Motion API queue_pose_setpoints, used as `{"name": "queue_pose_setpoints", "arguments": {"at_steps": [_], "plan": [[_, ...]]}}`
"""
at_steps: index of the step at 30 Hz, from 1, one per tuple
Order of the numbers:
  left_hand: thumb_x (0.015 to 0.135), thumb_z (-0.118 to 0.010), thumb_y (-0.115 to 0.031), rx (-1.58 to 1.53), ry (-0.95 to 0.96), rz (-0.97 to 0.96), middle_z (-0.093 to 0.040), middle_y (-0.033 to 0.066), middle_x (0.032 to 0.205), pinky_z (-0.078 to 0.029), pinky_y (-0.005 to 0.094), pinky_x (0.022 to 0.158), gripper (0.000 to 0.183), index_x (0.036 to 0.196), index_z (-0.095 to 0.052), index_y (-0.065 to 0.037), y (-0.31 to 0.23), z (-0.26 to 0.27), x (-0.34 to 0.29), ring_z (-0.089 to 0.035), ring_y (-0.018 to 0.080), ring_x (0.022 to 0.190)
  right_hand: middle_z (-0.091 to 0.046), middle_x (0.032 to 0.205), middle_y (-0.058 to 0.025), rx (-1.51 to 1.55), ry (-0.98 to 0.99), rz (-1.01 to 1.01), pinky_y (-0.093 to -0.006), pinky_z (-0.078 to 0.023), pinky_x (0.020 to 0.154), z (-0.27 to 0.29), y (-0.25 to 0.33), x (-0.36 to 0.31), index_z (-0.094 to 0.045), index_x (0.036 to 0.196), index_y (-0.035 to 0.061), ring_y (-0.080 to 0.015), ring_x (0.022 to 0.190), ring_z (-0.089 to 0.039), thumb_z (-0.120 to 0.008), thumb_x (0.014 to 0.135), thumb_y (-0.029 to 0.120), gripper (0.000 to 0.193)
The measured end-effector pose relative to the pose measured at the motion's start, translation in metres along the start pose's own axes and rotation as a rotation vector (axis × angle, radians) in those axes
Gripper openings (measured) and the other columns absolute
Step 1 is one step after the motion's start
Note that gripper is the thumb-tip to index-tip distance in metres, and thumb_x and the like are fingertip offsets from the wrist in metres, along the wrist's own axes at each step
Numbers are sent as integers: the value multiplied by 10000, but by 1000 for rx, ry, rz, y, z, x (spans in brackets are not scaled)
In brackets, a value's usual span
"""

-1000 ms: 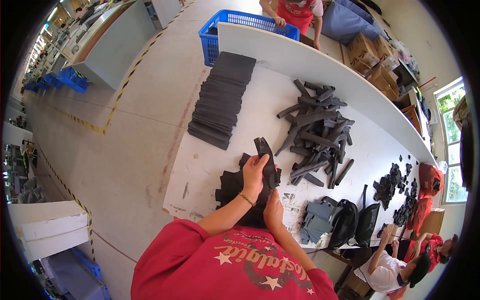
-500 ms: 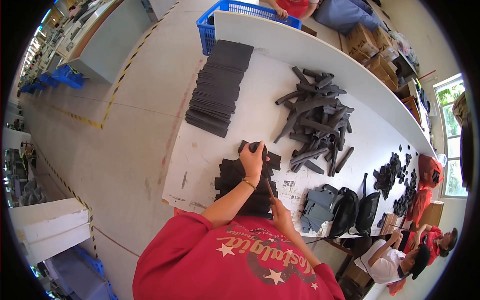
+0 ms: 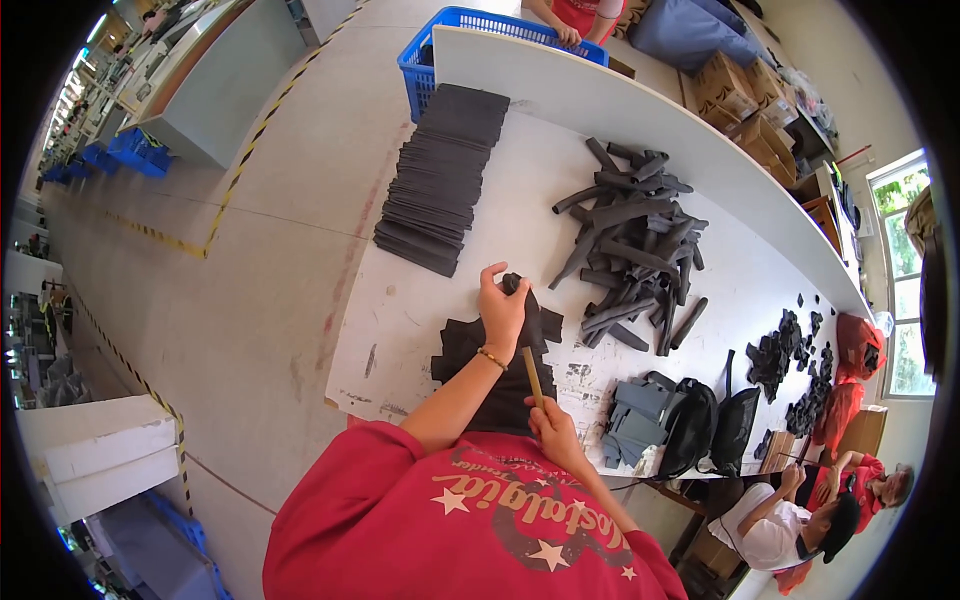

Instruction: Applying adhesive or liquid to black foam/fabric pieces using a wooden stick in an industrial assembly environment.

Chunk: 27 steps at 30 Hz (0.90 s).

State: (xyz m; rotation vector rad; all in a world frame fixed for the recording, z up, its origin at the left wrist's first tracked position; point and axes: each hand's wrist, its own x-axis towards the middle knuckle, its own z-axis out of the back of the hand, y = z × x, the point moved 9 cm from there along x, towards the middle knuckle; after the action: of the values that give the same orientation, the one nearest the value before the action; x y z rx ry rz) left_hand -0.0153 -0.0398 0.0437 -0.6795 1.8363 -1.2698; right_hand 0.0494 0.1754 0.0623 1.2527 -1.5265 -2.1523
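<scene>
— What's your left hand doing on that dark piece?

— It's curled over the far end of a flat black cut piece, fingers pinching its top edge and palm pressing it down. The piece lies on top of the small pile of black cut pieces right under my wrist, so I pin it there, I think, to keep it from sliding.

— And the right one?

— My right hand is closed around a thin wooden stick, gripped low, near my chest. The stick points up and away from me, its tip close beside my left wrist and over the same pile. Held that way, the tip can reach the piece my left hand steadies.

— What's further out?

— Beyond my left fingers, to the left, a long stack of flat black sheets runs away from me along the edge of the white table. Beyond and to the right sits a loose heap of dark grey tubes, well apart from my hands. Off to the right of my right hand, at the near edge, lie some grey folded parts and black mesh bags. Farther right are scattered small black bits. At the far end of the table stands a blue crate, with another person's hands behind it.
</scene>
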Motion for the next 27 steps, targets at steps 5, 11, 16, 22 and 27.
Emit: {"name": "queue_pose_setpoints", "arguments": {"at_steps": [5, 11, 16, 22, 27], "plan": [[899, -593, -188, 113, 54, -44, -620, 83, 677, -505, 310, 528, 334, 1174, -489, -27, -25, -2, 10, -585, 175, 531, -381, 645, 35, 240, 127, -229, -194, -247, 427, 2, 14, -25, -507, 1119, 30, -42, 488, -307, -433, 985, 148, 194], [927, -409, -563, -867, 427, 599, -643, 127, 924, -520, 384, 823, 622, 1218, -502, -21, -6, -50, -22, -637, 249, 861, -360, 640, 42, 622, 170, -274, -189, -211, 411, 3, 25, -15, -512, 1093, 32, -38, 483, -275, -436, 988, 190, 204], [914, -567, -406, -928, 593, 521, -638, 108, 877, -522, 406, 811, 424, 1107, -555, -30, 28, -47, -21, -642, 246, 839, -347, 639, 42, 673, 197, -245, -194, -196, 407, -4, 20, -8, -505, 1079, 36, -38, 483, -258, -426, 994, 216, 214], [898, -632, -246, -526, 167, 449, -602, 78, 704, -448, 263, 444, 237, 948, -554, -28, 23, -26, -21, -543, 144, 487, -360, 616, 47, 367, 75, -214, -205, -259, 436, -5, -3, -2, -529, 1029, 37, -51, 494, -318, -431, 991, 187, 183], [902, -623, -250, -382, 31, 356, -517, 36, 566, -260, 227, 314, 243, 902, -539, -21, 16, -4, 2, -389, 87, 354, -436, 608, -1, -106, -32, -20, -252, -364, 496, 9, 18, -15, -553, 1006, 13, -90, 533, -437, -457, 977, 157, 175]]}}
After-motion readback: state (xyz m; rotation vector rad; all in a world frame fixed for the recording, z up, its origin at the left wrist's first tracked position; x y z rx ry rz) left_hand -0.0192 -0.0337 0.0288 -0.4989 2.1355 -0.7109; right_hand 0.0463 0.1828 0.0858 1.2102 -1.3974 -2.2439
